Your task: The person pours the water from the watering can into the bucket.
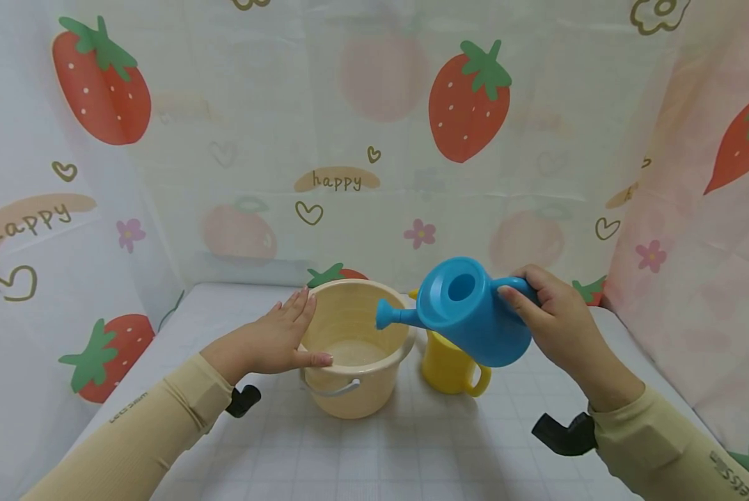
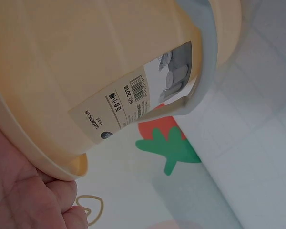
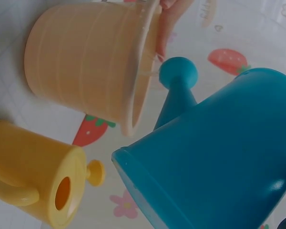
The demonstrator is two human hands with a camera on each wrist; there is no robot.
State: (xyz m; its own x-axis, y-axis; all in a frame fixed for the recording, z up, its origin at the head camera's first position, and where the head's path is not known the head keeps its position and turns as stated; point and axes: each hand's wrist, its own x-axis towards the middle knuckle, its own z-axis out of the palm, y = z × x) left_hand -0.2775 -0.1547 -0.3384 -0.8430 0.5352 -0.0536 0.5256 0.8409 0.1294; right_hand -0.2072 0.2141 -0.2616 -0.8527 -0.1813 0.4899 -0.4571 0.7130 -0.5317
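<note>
My right hand (image 1: 565, 323) grips the handle of a blue watering can (image 1: 490, 337), thumb on top. The can is held in the air, tipped left, with its spout head (image 3: 178, 72) over the bucket's right rim. Thin streams of water leave the spout toward the inside of the bucket in the right wrist view. My left hand (image 1: 274, 339) rests on the left rim of the cream bucket (image 1: 352, 393), fingers straight and thumb spread along the near edge. The bucket stands upright, its grey handle (image 2: 207, 62) hanging down at the side.
A yellow watering can (image 3: 38, 167) stands upright just right of the bucket, partly behind the blue can in the head view. The white table (image 1: 406, 452) carries a faint grid. A strawberry-print curtain (image 1: 274, 132) encloses the back and both sides.
</note>
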